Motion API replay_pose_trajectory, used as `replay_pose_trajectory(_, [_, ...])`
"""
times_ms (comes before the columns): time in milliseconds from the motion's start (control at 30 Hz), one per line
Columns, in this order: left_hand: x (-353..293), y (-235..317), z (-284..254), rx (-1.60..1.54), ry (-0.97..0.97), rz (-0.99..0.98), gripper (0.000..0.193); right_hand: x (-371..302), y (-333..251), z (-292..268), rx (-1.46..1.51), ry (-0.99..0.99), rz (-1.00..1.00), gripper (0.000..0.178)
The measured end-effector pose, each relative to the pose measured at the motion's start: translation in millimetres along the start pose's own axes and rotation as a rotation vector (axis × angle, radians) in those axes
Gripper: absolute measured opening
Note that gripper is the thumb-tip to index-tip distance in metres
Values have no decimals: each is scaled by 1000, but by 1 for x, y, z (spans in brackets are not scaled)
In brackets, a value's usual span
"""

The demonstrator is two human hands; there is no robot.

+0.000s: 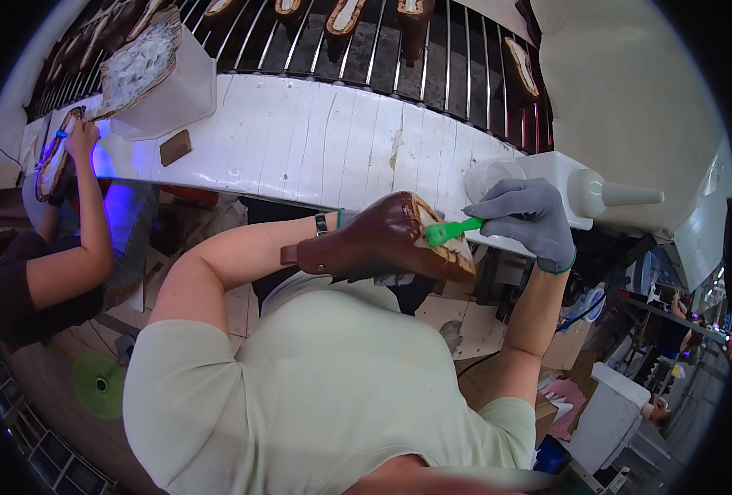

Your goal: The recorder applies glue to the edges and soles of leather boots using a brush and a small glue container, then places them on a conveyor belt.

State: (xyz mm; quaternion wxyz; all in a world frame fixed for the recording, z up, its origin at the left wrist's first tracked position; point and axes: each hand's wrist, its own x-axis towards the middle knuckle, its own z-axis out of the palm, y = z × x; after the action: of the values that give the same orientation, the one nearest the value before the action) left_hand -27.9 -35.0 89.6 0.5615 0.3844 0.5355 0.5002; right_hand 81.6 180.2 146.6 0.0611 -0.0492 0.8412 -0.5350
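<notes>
A brown leather boot upper on a last is held on its side before my chest, its sole side turned to the right. The sole side shows a pale middle and a tan, gathered leather edge. My left hand is mostly hidden behind the boot; only the teal cuff at its wrist shows clearly, and the hand supports the boot from there. In a grey glove, my right hand pinches a green brush. The brush's head touches the boot's sole side.
A white plank bench runs ahead, with a roller rack of boots beyond it. On the bench are a brown block, a crusted white tub and a white nozzle bottle. A co-worker at left handles another boot.
</notes>
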Motion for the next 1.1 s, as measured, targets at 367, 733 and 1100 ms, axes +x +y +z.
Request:
replay_pose_trajectory(367, [39, -69, -37, -638, -123, -46, 37, -3, -4, 8, -91, 216, 126, 29])
replay_pose_trajectory(733, [46, -110, -42, -635, -194, -71, 48, -7, 7, -2, 90, -12, 104, 26])
replay_pose_trajectory(1100, [18, -32, 6, 257, -204, -172, 59, 3, 8, -7, 55, -77, -14, 29])
